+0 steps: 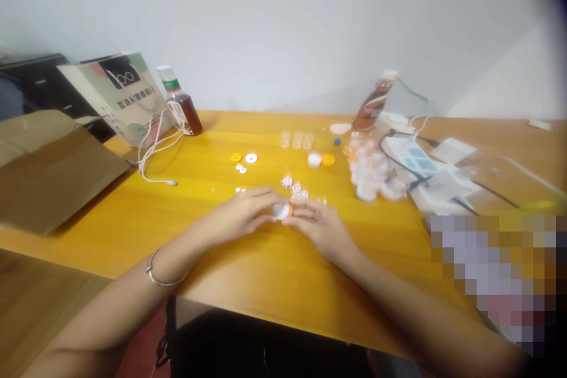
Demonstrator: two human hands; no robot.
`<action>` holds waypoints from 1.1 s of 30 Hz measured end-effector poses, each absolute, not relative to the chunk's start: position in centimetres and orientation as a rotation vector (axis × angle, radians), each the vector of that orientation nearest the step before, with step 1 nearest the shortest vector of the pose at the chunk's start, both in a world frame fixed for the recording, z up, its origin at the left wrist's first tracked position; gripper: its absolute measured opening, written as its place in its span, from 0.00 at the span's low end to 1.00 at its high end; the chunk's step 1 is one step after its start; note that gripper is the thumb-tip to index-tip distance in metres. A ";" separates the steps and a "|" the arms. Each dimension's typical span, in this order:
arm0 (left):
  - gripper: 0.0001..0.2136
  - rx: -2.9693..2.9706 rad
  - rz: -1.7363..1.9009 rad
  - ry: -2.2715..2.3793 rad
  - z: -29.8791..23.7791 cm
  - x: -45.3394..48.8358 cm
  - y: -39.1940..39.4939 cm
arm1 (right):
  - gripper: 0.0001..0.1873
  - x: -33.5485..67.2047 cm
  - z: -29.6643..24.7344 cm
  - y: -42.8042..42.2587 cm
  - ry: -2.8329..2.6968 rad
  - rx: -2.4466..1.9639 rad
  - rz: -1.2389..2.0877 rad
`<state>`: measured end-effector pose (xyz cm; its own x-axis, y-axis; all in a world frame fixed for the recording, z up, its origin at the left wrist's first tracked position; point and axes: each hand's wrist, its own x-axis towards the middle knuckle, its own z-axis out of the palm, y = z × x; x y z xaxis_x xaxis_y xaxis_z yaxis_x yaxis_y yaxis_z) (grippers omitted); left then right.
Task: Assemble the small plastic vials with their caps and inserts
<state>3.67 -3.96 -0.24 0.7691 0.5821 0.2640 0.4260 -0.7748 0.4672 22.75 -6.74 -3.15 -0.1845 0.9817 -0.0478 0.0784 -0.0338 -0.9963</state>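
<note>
My left hand (241, 211) and my right hand (319, 223) meet over the middle of the yellow wooden table (248, 271). Between their fingertips they pinch a small round piece, white with an orange part (282, 211). Both hands have their fingers curled around it. A silver bangle (162, 276) sits on my left wrist. Just beyond the hands lie a few small white pieces (296, 188). Farther back are a yellow ring (235, 157), a white ring (251, 158), a white cap (314, 159) and an orange cap (328, 160).
A pile of clear small containers (370, 171) lies right of centre, beside a power strip (410, 156) with cables. Two brown bottles stand at the back, one on the left (183, 107) and one on the right (374, 103). A paper bag (119, 94), white cable (155, 156) and cardboard (53, 171) occupy the left.
</note>
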 end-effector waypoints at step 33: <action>0.12 2.559 0.427 0.766 0.1 3.5 -3.9 | 0.21 21.8 -3.9 -7.5 -1.188 -0.996 1.585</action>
<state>3.52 -3.89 0.15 0.7999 0.5770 0.1649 0.4437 -0.7536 0.4850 21.77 -7.54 -3.88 -0.2790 0.9563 -0.0869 -0.1849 -0.1423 -0.9724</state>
